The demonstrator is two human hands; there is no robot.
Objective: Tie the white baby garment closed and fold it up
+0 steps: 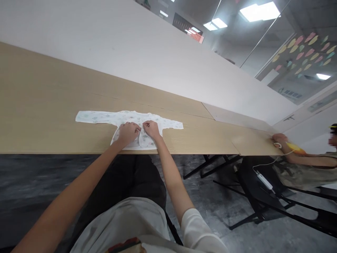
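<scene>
A small white baby shirt (126,116) with a scattered print lies on the tan table, its two long sleeves spread out to the sides. My left hand (129,132) rests on the shirt's front with fingers bent together at the edge of the front opening. Just to its right, my right hand (152,128) pinches the fabric of the overlapping front panel. The fingertips of both hands are close together, and they partly hide the cloth between them.
The long tan table (47,95) runs along a white partition (110,52). At the far right a person (302,161) sits with a hand on the table near a roll of tape (277,145). A white power strip (264,181) lies on a black chair (250,172).
</scene>
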